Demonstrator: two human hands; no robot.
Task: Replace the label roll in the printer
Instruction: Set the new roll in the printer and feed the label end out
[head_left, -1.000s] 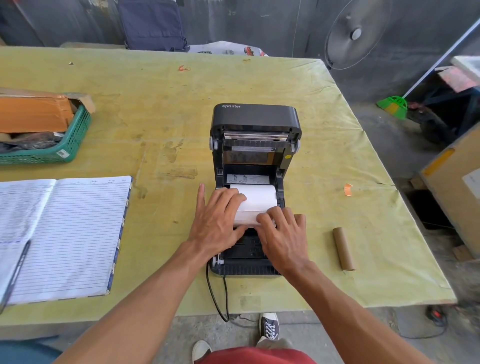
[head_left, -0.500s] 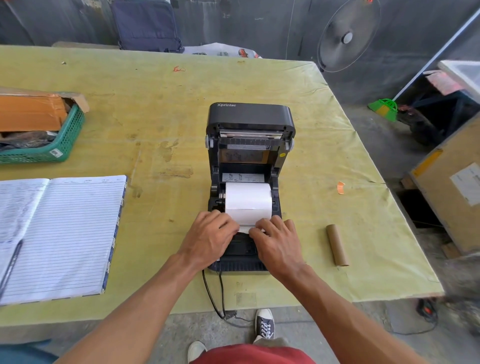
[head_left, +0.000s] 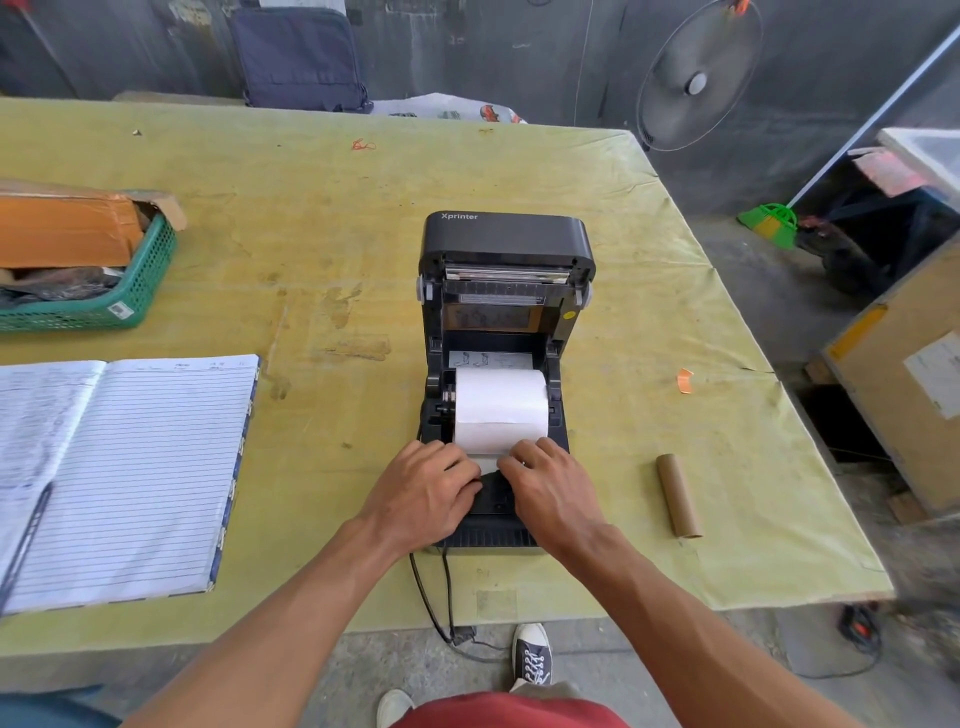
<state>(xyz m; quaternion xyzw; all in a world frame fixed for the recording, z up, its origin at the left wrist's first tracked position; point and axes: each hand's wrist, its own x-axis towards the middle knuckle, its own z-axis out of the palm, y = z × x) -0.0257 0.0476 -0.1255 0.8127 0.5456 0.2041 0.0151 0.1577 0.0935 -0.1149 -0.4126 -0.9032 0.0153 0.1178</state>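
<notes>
A black label printer (head_left: 506, 244) stands in the middle of the table with its lid tipped up and back. A white label roll (head_left: 501, 408) lies in its open bay. The roll's loose paper end (head_left: 488, 461) runs toward me over the front of the printer. My left hand (head_left: 423, 491) and my right hand (head_left: 550, 488) rest side by side on the printer's front, fingertips curled down on that paper end. An empty brown cardboard core (head_left: 678, 494) lies on the table to the printer's right.
An open lined notebook (head_left: 130, 478) with a pen lies at the left. A green basket (head_left: 132, 296) with an orange packet sits at the far left. A small orange scrap (head_left: 685, 379) lies right of the printer. Black cables (head_left: 431, 597) hang off the near table edge. A fan stands behind.
My hands have slid off the top of the roll toward me, onto the paper end at the printer's front. The roll now shows fully in the bay.
</notes>
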